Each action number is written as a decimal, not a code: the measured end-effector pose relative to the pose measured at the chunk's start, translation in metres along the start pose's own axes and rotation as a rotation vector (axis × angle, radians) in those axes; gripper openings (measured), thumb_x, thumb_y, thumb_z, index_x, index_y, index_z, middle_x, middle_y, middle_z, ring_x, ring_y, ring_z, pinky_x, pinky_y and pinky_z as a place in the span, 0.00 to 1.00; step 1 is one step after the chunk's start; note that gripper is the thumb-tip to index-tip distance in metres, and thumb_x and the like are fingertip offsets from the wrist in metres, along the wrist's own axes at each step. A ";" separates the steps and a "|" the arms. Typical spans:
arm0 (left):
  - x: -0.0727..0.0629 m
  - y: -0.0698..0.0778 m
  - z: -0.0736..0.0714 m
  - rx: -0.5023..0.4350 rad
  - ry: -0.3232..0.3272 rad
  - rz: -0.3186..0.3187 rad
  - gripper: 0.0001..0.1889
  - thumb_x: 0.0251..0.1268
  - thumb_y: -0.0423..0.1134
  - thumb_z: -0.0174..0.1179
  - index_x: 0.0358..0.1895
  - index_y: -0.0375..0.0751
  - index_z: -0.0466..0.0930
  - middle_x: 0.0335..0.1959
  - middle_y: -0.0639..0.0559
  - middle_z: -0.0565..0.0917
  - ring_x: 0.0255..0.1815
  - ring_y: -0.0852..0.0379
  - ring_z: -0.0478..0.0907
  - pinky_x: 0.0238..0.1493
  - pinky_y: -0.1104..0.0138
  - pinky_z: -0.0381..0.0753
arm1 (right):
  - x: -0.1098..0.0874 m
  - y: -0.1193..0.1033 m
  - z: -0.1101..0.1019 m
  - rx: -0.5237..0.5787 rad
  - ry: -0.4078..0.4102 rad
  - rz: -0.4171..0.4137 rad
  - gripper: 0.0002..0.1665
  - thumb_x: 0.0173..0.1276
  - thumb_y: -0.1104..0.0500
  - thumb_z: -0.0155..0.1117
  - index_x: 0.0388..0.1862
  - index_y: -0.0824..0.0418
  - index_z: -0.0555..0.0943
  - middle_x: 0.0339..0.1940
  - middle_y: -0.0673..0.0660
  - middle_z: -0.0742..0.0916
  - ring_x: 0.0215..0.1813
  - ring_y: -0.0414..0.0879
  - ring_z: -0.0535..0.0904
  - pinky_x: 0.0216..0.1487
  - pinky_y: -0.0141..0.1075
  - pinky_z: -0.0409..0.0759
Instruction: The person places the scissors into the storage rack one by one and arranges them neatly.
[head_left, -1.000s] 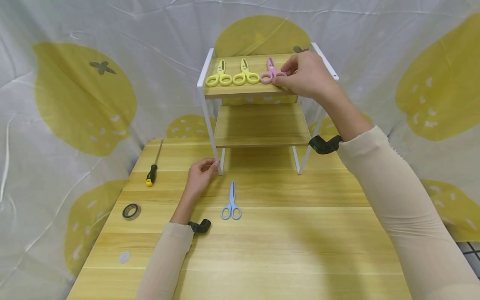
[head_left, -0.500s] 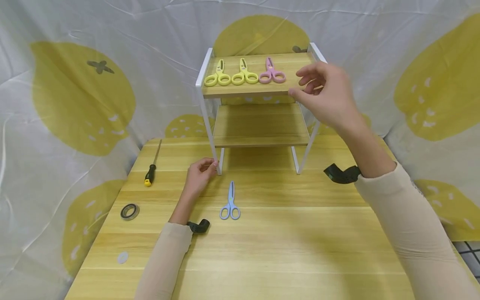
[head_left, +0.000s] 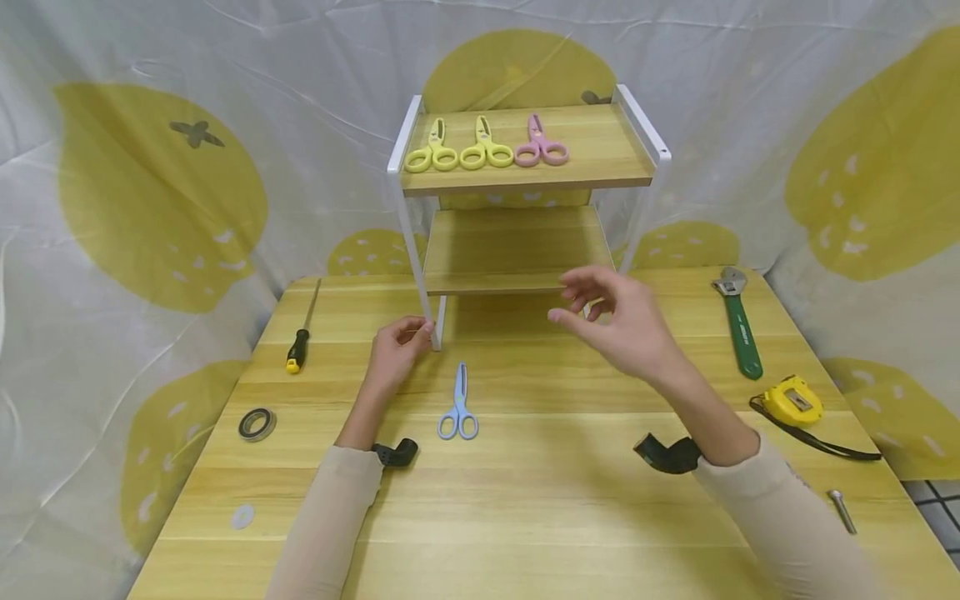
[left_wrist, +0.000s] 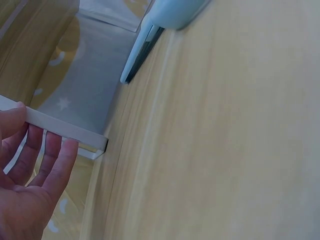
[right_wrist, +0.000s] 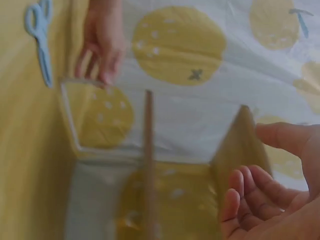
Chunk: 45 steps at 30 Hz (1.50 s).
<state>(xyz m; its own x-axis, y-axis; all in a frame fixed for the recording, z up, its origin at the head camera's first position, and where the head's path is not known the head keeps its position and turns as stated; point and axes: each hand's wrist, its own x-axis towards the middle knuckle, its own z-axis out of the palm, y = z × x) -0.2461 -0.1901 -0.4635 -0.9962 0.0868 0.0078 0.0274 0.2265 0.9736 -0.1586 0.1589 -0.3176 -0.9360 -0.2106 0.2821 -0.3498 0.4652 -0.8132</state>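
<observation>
My left hand [head_left: 396,350] pinches the front left leg [left_wrist: 75,131] of a two-tier wooden shelf [head_left: 517,185], thumb on one side and fingertips on the other. My right hand [head_left: 622,321] hovers in front of the lower tier with fingers loosely bent and nothing between them. On the top tier lie two yellow pairs of scissors [head_left: 431,157] and a pink pair of scissors [head_left: 540,152], side by side, blades pointing back. A blue pair of scissors [head_left: 459,408] lies on the table before the shelf, close to my left hand.
Along the table's left side lie a screwdriver [head_left: 297,350], a ring bearing [head_left: 257,424] and a pale washer [head_left: 243,517]. On the right are an adjustable wrench [head_left: 741,329], a yellow tape measure [head_left: 793,400] with a black strap and a bolt [head_left: 842,511]. A lemon-print curtain [head_left: 315,167] hangs behind.
My right hand has let go of the pink scissors and come down from the top tier to the front of the lower one. The left hand stays on the leg.
</observation>
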 end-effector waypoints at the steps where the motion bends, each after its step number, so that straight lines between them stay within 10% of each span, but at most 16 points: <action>1: -0.001 0.004 0.000 -0.003 -0.004 -0.005 0.20 0.77 0.40 0.61 0.59 0.25 0.80 0.60 0.26 0.81 0.62 0.31 0.81 0.62 0.48 0.83 | -0.004 0.006 0.008 0.007 -0.023 0.003 0.24 0.68 0.51 0.75 0.60 0.58 0.81 0.50 0.54 0.87 0.49 0.48 0.81 0.46 0.30 0.81; 8: -0.014 0.025 0.002 0.016 -0.017 -0.002 0.21 0.78 0.37 0.59 0.60 0.20 0.77 0.61 0.24 0.80 0.62 0.28 0.80 0.62 0.45 0.82 | -0.027 0.041 0.064 0.069 -0.132 0.057 0.26 0.66 0.52 0.76 0.61 0.55 0.80 0.51 0.51 0.86 0.49 0.50 0.81 0.49 0.43 0.83; 23: -0.014 0.025 0.000 0.029 -0.009 0.007 0.21 0.78 0.39 0.60 0.60 0.21 0.78 0.59 0.24 0.81 0.59 0.28 0.81 0.61 0.43 0.81 | -0.039 0.079 0.148 0.059 -0.266 0.149 0.37 0.60 0.50 0.81 0.64 0.64 0.79 0.56 0.60 0.85 0.51 0.52 0.81 0.50 0.42 0.82; 45: -0.013 0.022 0.001 0.023 -0.012 -0.001 0.20 0.78 0.39 0.59 0.60 0.23 0.79 0.60 0.25 0.80 0.60 0.28 0.81 0.61 0.45 0.82 | -0.042 0.074 0.188 -0.180 -0.312 0.121 0.42 0.52 0.44 0.85 0.62 0.61 0.82 0.51 0.54 0.85 0.51 0.47 0.80 0.53 0.43 0.81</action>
<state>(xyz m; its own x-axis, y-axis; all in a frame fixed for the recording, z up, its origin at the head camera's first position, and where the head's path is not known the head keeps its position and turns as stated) -0.2323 -0.1856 -0.4419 -0.9951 0.0988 0.0043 0.0289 0.2484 0.9682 -0.1380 0.0403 -0.4853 -0.9235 -0.3836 -0.0012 -0.2651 0.6405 -0.7208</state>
